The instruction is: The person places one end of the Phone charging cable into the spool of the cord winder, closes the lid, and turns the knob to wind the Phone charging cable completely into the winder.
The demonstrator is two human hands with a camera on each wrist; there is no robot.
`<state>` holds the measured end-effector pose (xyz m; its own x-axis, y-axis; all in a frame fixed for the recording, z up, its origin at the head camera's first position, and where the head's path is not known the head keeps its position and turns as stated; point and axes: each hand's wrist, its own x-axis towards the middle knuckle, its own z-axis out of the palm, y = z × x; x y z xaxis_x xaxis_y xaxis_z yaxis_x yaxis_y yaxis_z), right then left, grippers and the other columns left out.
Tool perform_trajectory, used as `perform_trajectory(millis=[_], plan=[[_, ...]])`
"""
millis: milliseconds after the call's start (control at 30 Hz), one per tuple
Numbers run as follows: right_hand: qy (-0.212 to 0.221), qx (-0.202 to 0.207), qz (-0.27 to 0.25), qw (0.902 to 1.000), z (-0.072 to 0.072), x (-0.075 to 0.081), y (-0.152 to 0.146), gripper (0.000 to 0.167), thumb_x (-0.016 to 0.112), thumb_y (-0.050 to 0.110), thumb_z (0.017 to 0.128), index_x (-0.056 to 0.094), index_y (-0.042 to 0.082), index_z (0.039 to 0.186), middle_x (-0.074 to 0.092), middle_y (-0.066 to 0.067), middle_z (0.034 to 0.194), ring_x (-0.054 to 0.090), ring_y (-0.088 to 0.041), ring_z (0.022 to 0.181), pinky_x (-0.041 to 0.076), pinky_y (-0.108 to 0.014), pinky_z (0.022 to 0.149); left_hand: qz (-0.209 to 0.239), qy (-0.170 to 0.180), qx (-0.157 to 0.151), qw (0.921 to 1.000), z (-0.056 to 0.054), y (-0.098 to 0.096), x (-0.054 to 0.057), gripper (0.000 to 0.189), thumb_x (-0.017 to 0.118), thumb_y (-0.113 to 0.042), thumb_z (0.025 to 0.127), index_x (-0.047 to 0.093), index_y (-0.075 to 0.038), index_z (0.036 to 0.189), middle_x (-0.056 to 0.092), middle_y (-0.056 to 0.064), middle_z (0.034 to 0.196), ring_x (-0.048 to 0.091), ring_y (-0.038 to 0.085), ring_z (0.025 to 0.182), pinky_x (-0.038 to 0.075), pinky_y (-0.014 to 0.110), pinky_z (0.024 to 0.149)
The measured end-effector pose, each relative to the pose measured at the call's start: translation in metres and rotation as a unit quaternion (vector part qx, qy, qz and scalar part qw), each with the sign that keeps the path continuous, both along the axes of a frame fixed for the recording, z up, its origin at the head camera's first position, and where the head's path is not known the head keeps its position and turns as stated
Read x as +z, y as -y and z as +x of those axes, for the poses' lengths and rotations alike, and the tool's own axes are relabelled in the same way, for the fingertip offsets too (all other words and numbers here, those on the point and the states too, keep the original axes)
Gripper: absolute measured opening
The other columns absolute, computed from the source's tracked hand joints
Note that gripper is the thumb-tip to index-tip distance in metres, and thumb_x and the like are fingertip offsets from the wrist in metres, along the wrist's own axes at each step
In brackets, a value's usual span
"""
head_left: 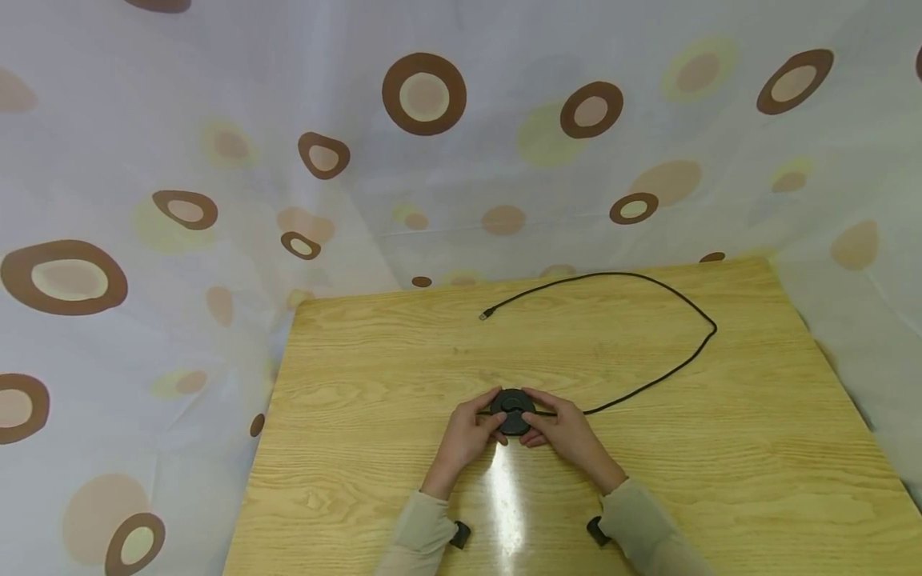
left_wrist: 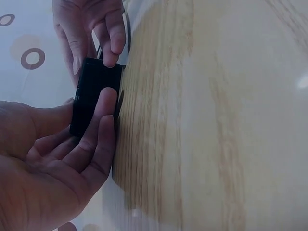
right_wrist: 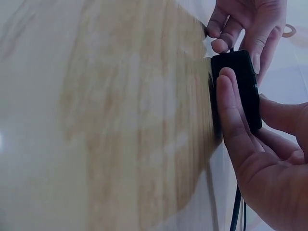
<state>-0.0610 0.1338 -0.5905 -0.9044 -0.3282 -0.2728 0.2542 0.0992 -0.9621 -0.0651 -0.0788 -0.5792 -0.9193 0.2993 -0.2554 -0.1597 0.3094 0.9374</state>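
Observation:
A round black puck-shaped device (head_left: pixel 515 426) with a curved line across its top is held between both hands in the head view. My left hand (head_left: pixel 467 434) grips its left side, thumb on top and fingers around the edge. On the opposite side my right hand (head_left: pixel 569 436) holds it the same way. Both wrist views show the device's dark edge (left_wrist: pixel 94 79) between thumb and fingers, just above or at the tabletop; contact is unclear. A black cable (head_left: pixel 666 376) emerges by the right hand and loops back to a USB plug (head_left: pixel 486 314). A short dark piece shows beside the left hand.
The wooden table (head_left: pixel 360 368) is bordered by a white sheet (head_left: pixel 497 184) with brown and yellow circles at the back and sides. The cable's loop spans the table's back right. Dark wrist pieces (head_left: pixel 461 534) sit by the cuffs.

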Motion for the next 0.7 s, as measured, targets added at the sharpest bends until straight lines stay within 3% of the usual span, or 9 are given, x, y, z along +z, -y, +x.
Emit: perform_trajectory(millis=[333, 500, 633, 700], plan=[[-0.011, -0.006, 0.018, 0.9998, 0.001, 0.0022, 0.0012, 0.058, 0.06, 0.007, 0.107, 0.039, -0.003, 0.161, 0.04, -0.035, 0.162, 0.079, -0.039, 0.088, 0.066, -0.038, 0.078, -0.014, -0.014, -0.004, 0.9998, 0.0006, -0.0011, 0.0013, 0.056, 0.063, -0.009, 0.106, 0.045, -0.002, 0.159, 0.078, 0.022, 0.087, 0.078, 0.032, 0.072, 0.06, 0.028, 0.069], [-0.018, -0.009, 0.04, 0.999, 0.0027, 0.0025, 0.0018, 0.058, 0.062, 0.01, 0.107, 0.041, -0.002, 0.16, 0.042, -0.034, 0.161, 0.08, -0.035, 0.087, 0.066, -0.035, 0.077, -0.029, -0.01, -0.001, 0.9995, 0.0014, 0.0016, 0.0035, 0.055, 0.063, -0.017, 0.107, 0.046, -0.005, 0.159, 0.078, 0.022, 0.108, 0.078, 0.026, 0.075, 0.059, 0.026, 0.067], [-0.025, -0.015, 0.061, 0.9977, 0.0043, 0.0019, 0.0014, 0.058, 0.064, 0.014, 0.106, 0.044, 0.0, 0.158, 0.046, -0.032, 0.159, 0.08, -0.03, 0.085, 0.066, -0.033, 0.076, -0.052, -0.028, 0.007, 0.9982, 0.0017, 0.0065, 0.0059, 0.05, 0.06, -0.024, 0.11, 0.051, -0.004, 0.155, 0.078, 0.021, 0.106, 0.077, 0.026, 0.075, 0.055, 0.024, 0.062], [-0.031, -0.024, 0.078, 0.9962, 0.005, 0.0021, 0.0014, 0.056, 0.066, 0.017, 0.106, 0.047, 0.001, 0.157, 0.057, -0.032, 0.15, 0.08, -0.026, 0.082, 0.065, -0.031, 0.075, -0.067, -0.043, 0.01, 0.9967, 0.0022, 0.0082, 0.0068, 0.046, 0.058, -0.022, 0.11, 0.055, -0.004, 0.153, 0.079, 0.019, 0.103, 0.077, 0.027, 0.079, 0.055, 0.024, 0.063]])
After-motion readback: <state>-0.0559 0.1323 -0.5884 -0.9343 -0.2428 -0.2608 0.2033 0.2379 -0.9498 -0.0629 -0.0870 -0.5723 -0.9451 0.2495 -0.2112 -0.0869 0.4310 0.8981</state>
